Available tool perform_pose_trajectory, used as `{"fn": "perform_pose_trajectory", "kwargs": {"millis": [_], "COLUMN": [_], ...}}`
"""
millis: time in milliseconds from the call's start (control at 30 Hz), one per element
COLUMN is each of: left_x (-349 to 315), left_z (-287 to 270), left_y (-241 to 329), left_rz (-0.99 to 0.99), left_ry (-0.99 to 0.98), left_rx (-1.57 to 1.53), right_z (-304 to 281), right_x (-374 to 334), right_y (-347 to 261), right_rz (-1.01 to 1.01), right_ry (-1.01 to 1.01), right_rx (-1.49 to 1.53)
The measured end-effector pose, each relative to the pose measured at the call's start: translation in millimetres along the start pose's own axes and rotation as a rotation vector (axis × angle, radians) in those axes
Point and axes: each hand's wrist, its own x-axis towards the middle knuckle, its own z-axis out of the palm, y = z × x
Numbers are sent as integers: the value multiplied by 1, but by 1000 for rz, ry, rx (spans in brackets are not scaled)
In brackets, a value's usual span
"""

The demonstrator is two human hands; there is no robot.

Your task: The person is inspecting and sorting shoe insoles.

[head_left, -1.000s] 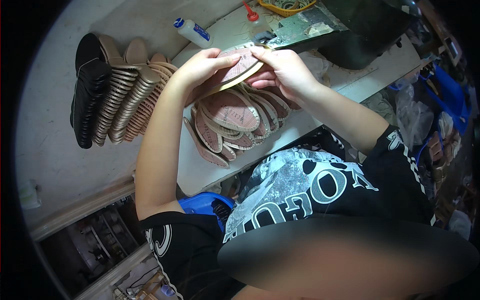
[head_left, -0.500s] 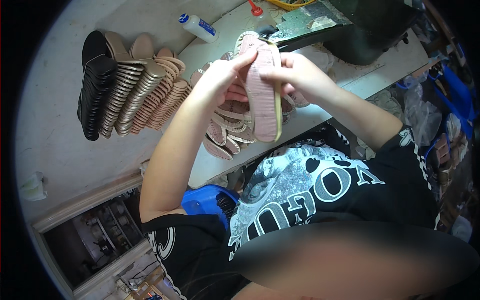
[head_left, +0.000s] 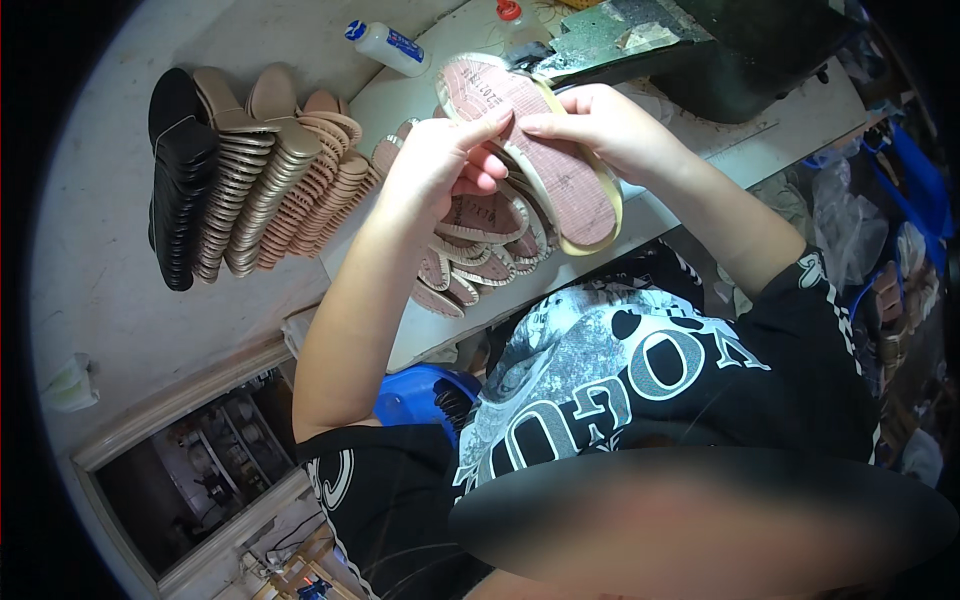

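Both my hands hold a shoe insole (head_left: 565, 190) up over the table, its pinkish ribbed underside in view and a pale yellow layer along its right edge. It slants from upper left to lower right. My right hand (head_left: 610, 130) pinches its right edge, thumb on the ribbed face and fingers behind. My left hand (head_left: 440, 160) is closed at the left edge, its thumb tip on the same face and its other fingers curled under. Beneath them lies a pile of similar insoles (head_left: 484, 222) with pleated cream rims, partly hidden by my hands.
Against the wall at left stand stacks of black insoles (head_left: 183, 190), beige, gold and pink ones. A white bottle (head_left: 385, 48) and a red-capped bottle (head_left: 510, 12) are at the back, beside a green worn machine plate (head_left: 620, 45). A blue plastic seat (head_left: 415, 395) is below.
The insole has turned from nearly upright to a slant, its lower end swinging right and its upper end left. Both hands still grip it; my left hand has shifted slightly down.
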Motion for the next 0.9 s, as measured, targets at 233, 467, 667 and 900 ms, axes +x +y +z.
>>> {"fn": "perform_pose_trajectory", "kwargs": {"millis": [233, 467, 667, 900], "left_x": [12, 29, 41, 65], "left_z": [-6, -20, -36, -71], "left_y": [-7, 9, 37, 69], "left_rz": [36, 56, 4, 62], "left_ry": [66, 71, 58, 117], "left_rx": [-87, -93, 258, 934], "right_z": [13, 35, 44, 53], "right_x": [-64, -53, -35, -23], "right_y": [-10, 3, -1, -12], "right_rz": [372, 162, 84, 70], "right_ry": [-129, 108, 156, 223], "right_rx": [47, 267, 386, 447]}}
